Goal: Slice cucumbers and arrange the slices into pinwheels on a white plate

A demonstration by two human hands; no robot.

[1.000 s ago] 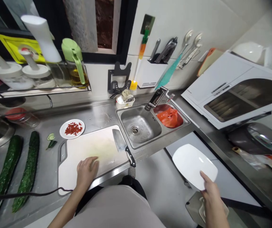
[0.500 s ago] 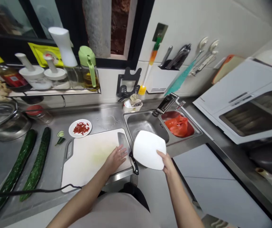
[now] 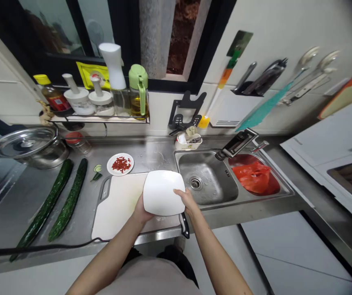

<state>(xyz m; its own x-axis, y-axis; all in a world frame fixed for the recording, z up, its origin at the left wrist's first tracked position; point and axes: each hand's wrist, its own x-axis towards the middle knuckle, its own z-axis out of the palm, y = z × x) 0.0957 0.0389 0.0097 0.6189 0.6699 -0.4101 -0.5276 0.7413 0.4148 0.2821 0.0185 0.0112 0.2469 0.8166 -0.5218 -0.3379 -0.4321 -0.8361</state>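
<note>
A white square plate (image 3: 163, 191) hangs over the right end of the white cutting board (image 3: 119, 203), held by both hands. My left hand (image 3: 139, 212) grips its lower left edge from underneath; its fingers are mostly hidden. My right hand (image 3: 187, 200) is closed on its right edge, thumb on top. A cleaver lies under the plate, and only its black handle (image 3: 184, 225) shows at the counter's front edge.
Two cucumbers (image 3: 57, 200) lie left of the board, with cucumber ends (image 3: 96, 172) and a small plate of chopped red chili (image 3: 120, 164) behind. A sink (image 3: 206, 184) with a red bag (image 3: 254, 177) is to the right. A metal pot (image 3: 31, 145) and a condiment shelf (image 3: 102, 116) stand at the back left.
My right hand carried the plate from the right, past the sink, to above the cutting board. My left hand left the board and took the plate's left edge.
</note>
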